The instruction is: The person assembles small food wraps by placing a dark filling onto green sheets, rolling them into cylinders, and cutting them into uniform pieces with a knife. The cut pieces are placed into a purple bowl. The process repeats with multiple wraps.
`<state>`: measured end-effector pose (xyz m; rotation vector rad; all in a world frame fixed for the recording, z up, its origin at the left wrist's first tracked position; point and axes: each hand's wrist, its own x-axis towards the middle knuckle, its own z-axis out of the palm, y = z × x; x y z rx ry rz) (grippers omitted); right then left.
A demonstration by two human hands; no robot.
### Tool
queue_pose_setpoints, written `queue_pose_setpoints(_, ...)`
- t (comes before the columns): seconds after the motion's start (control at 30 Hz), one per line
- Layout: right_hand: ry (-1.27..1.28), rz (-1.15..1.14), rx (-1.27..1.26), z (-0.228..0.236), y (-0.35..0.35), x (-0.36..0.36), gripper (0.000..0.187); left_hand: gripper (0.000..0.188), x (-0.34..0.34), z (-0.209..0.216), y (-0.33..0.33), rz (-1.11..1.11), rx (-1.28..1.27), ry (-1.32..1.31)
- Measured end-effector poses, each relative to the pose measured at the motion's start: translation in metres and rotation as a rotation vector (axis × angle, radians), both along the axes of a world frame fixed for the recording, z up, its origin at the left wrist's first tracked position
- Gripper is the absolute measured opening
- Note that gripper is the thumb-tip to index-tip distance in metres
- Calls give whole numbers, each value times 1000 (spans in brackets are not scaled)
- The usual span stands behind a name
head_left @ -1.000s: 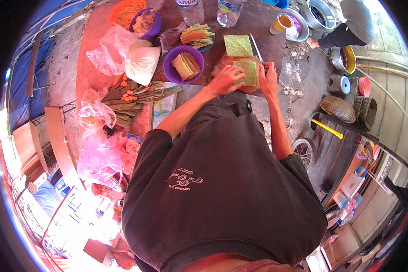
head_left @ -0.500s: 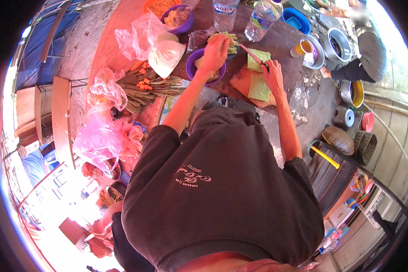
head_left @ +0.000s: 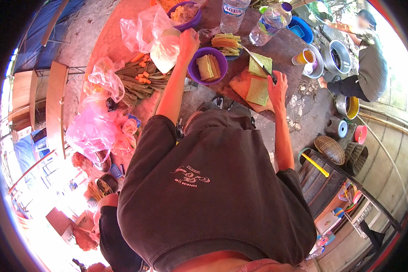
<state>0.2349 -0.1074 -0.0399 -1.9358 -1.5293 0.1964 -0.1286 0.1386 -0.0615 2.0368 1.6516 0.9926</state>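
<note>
My right hand (head_left: 278, 86) grips the dark handle of a knife (head_left: 259, 62), its blade lying across a green bread-like slice (head_left: 261, 65). A second green slice (head_left: 257, 91) lies nearer me on the reddish cutting board (head_left: 240, 84). Cut green strips (head_left: 226, 41) are piled on a small dark plate just beyond the blade. Left of them, the purple bowl (head_left: 194, 69) holds stacked yellowish-green slices (head_left: 208, 68). My left hand (head_left: 189, 43) is beyond that bowl's left side, beside a clear bag of white stuff (head_left: 165, 52). Its fingers point away and are partly hidden.
Two large water bottles (head_left: 233, 16) (head_left: 271, 22) stand at the far side. To the right are a cup of amber liquid (head_left: 303, 57) and metal basins (head_left: 337, 54), with a person (head_left: 371, 59) beyond. Leaf bundles (head_left: 143, 86) and pink bags (head_left: 95, 124) lie left.
My left hand has moved left from the green strips, uncovering them and the bowl's slices. My right hand with the knife has shifted slightly nearer and right. The person at right has come further into view.
</note>
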Motion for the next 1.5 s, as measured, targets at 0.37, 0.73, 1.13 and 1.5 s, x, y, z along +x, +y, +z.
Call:
queue_pose_setpoints(0.37, 729, -41, -49, 58, -33, -33, 25, 10, 30, 104, -22, -118, 206, -245)
queue_pose_setpoints(0.73, 2128, 202, 141, 45, -5, -51, 79, 14, 150, 149, -140, -774, -392, -479)
queue_pose_setpoints(1.13, 1218, -493, 228, 20, -77, -28, 31, 21, 165, 66, -156, -710, -608, -465)
queue_pose_setpoints(1.5, 787, -558, 219, 4, -85, -38, 47, 20, 158, 4, -175, -581, -707, -508)
